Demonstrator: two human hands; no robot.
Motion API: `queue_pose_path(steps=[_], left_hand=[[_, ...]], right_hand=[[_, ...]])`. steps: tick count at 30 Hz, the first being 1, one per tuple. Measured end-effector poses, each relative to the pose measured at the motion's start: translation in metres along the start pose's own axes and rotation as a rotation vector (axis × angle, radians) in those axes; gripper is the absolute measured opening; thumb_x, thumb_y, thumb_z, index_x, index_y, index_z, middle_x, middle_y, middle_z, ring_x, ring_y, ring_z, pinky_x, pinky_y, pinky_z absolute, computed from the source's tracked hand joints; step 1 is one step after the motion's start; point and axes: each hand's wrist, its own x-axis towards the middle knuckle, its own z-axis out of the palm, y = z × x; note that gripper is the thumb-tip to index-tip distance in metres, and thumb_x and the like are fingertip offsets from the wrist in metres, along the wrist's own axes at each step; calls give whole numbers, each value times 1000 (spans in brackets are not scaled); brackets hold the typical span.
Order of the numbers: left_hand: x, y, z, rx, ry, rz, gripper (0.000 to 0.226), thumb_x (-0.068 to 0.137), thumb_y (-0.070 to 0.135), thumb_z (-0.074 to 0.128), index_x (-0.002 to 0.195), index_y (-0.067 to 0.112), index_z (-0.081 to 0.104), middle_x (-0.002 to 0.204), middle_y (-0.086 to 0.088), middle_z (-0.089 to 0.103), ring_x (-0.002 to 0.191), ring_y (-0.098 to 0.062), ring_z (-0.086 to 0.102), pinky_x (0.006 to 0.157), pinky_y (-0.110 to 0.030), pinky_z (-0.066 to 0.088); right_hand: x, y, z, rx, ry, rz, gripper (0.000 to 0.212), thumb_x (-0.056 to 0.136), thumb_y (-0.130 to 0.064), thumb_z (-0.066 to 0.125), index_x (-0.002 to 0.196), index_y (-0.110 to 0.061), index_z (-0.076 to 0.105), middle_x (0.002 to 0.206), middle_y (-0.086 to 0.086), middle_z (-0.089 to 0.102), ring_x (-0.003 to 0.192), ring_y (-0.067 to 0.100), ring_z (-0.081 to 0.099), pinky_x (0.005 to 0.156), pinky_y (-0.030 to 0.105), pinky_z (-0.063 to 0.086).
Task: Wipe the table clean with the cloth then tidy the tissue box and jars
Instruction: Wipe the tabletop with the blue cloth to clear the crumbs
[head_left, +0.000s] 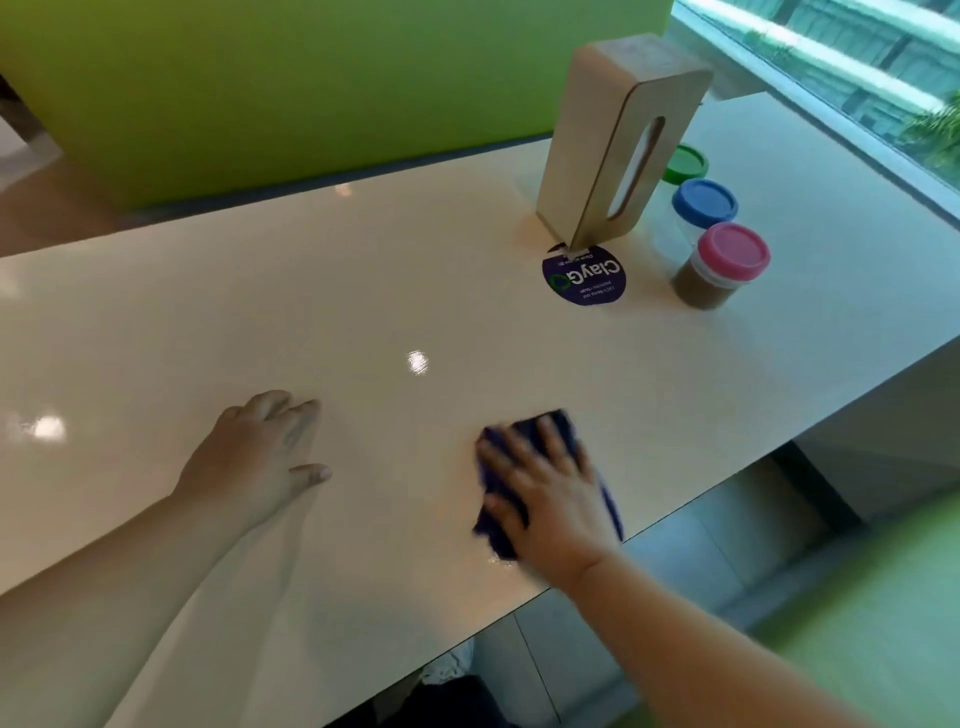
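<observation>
My right hand (550, 493) presses flat on a dark purple cloth (563, 423) near the front edge of the glossy cream table (363, 291). My left hand (254, 457) rests palm down on the table with fingers spread, holding nothing. At the far right a tan wooden tissue box (587, 156) stands upright on its end. Beside it, in a row, are three jars: one with a green lid (685, 163), one with a blue lid (705, 202), and one with a pink lid (732, 252) holding brown contents.
A round dark purple sticker (584, 280) lies on the table just in front of the tissue box. A green wall (311, 78) runs behind the table. A window ledge (831, 93) is at the far right. The table's front edge drops to a tiled floor (701, 551).
</observation>
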Motion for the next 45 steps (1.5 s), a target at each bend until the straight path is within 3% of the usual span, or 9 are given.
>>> queue_pose_path(steps=[5, 13, 19, 23, 29, 31, 40, 43, 45], left_hand=[[-3, -2, 1, -62, 11, -1, 75, 68, 48, 76, 135, 30, 47, 144, -3, 36, 125, -29, 36, 101, -40, 38], [-40, -56, -4, -199, 235, 9, 28, 81, 23, 68, 108, 21, 66, 116, 0, 56, 108, -27, 51, 86, -38, 46], [-93, -133, -9, -201, 277, -63, 13, 78, 16, 71, 89, 22, 69, 95, 4, 55, 95, -25, 54, 76, -34, 44], [-122, -172, -2, -200, 281, -104, 18, 78, 9, 70, 93, 19, 69, 98, 1, 57, 93, -25, 56, 78, -32, 41], [-154, -193, 3, -270, 339, -159, 20, 80, 10, 67, 97, 19, 69, 101, 5, 58, 98, -21, 54, 84, -29, 39], [-165, -198, 3, -287, 354, -193, 19, 82, 14, 66, 99, 21, 68, 101, 7, 56, 100, -19, 53, 85, -28, 38], [-200, -216, -5, -331, 352, -308, 22, 85, 12, 61, 103, 24, 66, 109, 2, 58, 82, -21, 50, 77, -31, 37], [-202, -216, -14, -322, 357, -318, 20, 87, 16, 60, 104, 25, 66, 111, 3, 59, 80, -16, 47, 75, -27, 33], [-203, -216, -18, -321, 373, -327, 20, 87, 16, 60, 105, 23, 67, 112, 2, 59, 81, -16, 48, 78, -25, 31]], right_hand=[[-36, 1, 9, -30, -23, -209, 50, 95, -55, 29, 144, -51, 17, 153, -25, 16, 146, 16, 5, 114, 44, 5], [15, -13, 3, -52, 29, 298, 56, 92, -60, 11, 146, -47, 1, 156, -19, -2, 145, 21, -13, 116, 47, -3], [-8, -179, 41, 5, -90, -313, 53, 95, -55, 20, 147, -45, 12, 157, -18, 8, 145, 25, -8, 112, 50, -8], [-6, -180, 44, -66, -103, -568, 51, 96, -54, 24, 146, -45, 19, 155, -19, 17, 146, 19, 3, 113, 46, -3], [81, -161, 31, -120, -13, -16, 55, 93, -56, 12, 147, -45, 5, 157, -19, 5, 146, 19, -4, 116, 46, 2], [88, -194, 37, -110, -29, 0, 55, 96, -55, 17, 148, -43, 4, 158, -18, 1, 145, 22, -9, 116, 48, -1], [-28, -329, 81, -65, -261, -994, 51, 95, -49, 30, 145, -40, 26, 156, -14, 19, 146, 25, -4, 113, 52, -11], [10, -312, 78, -71, -205, -1051, 50, 94, -49, 36, 143, -39, 34, 152, -14, 29, 145, 23, 12, 113, 48, 2], [53, -295, 69, -92, -108, -859, 53, 92, -51, 31, 141, -35, 39, 148, -11, 38, 141, 26, 26, 112, 48, 17]])
